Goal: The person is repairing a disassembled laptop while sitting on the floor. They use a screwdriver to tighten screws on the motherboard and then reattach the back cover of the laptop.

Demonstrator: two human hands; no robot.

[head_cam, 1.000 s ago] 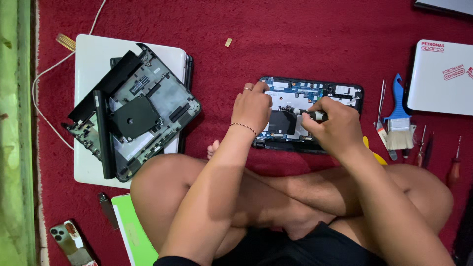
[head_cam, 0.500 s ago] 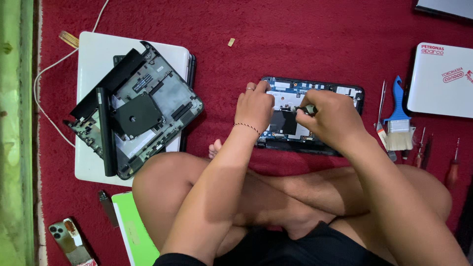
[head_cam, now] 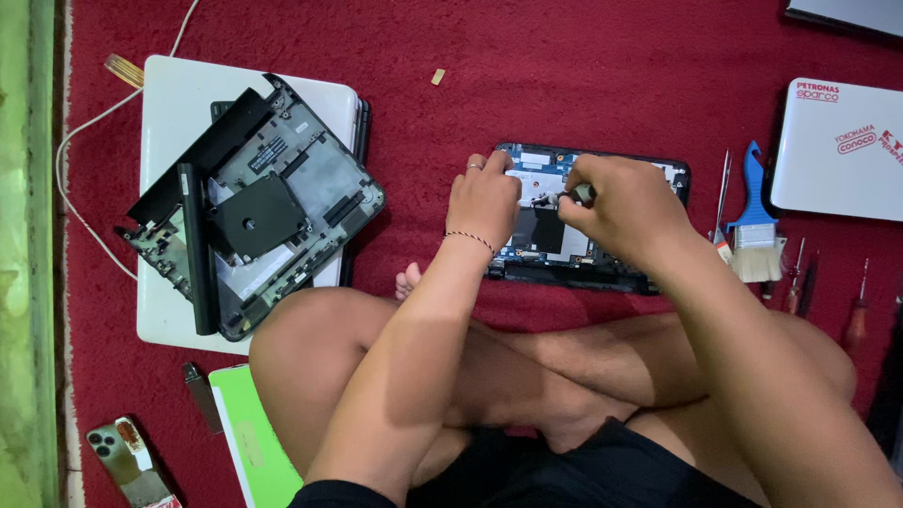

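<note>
From the head camera, the person sits cross-legged on a red carpet [head_cam: 583, 85], both hands down on an opened laptop base [head_cam: 602, 273] with its blue circuit board showing. The left hand [head_cam: 484, 202] rests flat on the base's near-left part, fingers loosely together and curled, a ring on one finger and a thin bracelet [head_cam: 467, 240] at the wrist. Just beside it, the right hand [head_cam: 625, 207] is closed around a screwdriver [head_cam: 564, 198], pinching the handle; the tip points toward the left hand and touches the board between the two hands.

Beyond the right hand's outer side lies a blue-handled paintbrush [head_cam: 755, 226], with several thin tools [head_cam: 800, 282] next to it, and farther out a white laptop lid [head_cam: 837, 146] with stickers. Well away on the left hand's side, a dismantled black laptop chassis [head_cam: 254, 207] lies tilted on a white closed laptop [head_cam: 169, 310], a white cable [head_cam: 80, 188] trailing past it. Near the person's left knee sit a green book [head_cam: 254, 442] and a smartphone [head_cam: 127, 456].
</note>
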